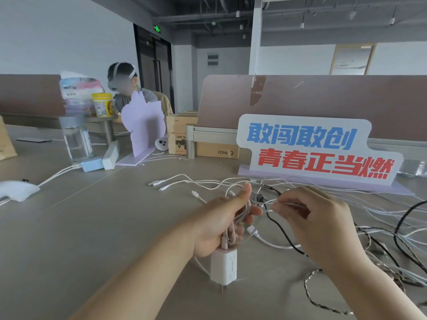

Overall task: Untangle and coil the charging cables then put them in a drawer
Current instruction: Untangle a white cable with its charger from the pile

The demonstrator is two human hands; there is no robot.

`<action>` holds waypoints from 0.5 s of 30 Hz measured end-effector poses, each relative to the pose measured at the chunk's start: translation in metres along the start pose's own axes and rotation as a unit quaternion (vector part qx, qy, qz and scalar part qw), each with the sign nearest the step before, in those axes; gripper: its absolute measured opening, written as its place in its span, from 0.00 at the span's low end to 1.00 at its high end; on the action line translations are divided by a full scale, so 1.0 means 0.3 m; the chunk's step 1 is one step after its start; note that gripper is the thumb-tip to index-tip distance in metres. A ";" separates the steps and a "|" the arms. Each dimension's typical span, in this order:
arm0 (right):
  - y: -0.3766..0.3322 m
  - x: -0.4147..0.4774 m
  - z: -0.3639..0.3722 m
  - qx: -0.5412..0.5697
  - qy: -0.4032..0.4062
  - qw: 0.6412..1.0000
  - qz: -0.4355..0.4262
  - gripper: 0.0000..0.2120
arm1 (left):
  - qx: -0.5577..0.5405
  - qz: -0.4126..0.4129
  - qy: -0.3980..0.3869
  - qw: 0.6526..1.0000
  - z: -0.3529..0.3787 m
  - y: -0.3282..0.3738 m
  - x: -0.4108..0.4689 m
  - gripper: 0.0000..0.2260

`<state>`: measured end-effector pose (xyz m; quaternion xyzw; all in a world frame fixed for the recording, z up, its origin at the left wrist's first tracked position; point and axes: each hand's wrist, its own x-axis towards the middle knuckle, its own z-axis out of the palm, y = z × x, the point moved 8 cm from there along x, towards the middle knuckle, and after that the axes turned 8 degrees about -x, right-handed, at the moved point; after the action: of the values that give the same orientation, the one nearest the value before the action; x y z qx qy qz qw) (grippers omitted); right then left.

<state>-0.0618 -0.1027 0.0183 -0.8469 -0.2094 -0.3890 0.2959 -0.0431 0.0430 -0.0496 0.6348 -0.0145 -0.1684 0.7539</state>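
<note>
1. left hand (221, 225) grips a white cable bundle (240, 218), fingers curled round the loops, thumb up. the charger brick (223, 266) hangs below it near the front edge of the bench (115, 227); cannot tell whether the brick touches the bench.
2. right hand (316, 218) pinches a white strand (286, 205) between thumb and fingertips, just right of the bundle.
3. loose cables (369, 218) lie tangled toward the right edge, in front of the slogan sign (312, 148). a black cable (284, 236) crosses near the pinched strand; a braided cable (309, 294) loops at the front right corner.
4. judgement: the step is winding the white lead onto the bundle. the task looks early, as most cables are unsorted. no drawer in view.
5. method: feed the strand with light tension, lift it clear of the black cable before each turn, and keep the loops even. avoid tugging, which likely tightens any knot.
</note>
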 end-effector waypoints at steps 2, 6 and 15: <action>-0.010 -0.002 -0.003 -0.003 0.007 1.000 -0.001 0.06 | 0.033 -0.015 -0.049 0.998 0.033 -0.011 -0.015 0.26; 0.004 -0.008 0.016 0.017 -0.035 0.996 0.076 0.06 | 0.109 -0.015 -0.139 0.984 0.099 -0.039 -0.036 0.21; 0.088 -0.039 0.106 -0.059 -0.219 0.961 0.161 0.20 | -0.042 0.128 0.114 0.984 -0.085 0.064 0.012 0.20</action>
<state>-0.0364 -0.1025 -0.0166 -0.9498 -0.1070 -0.1528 0.2511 -0.0291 0.0689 -0.0366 0.6104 -0.0019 0.0025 0.7921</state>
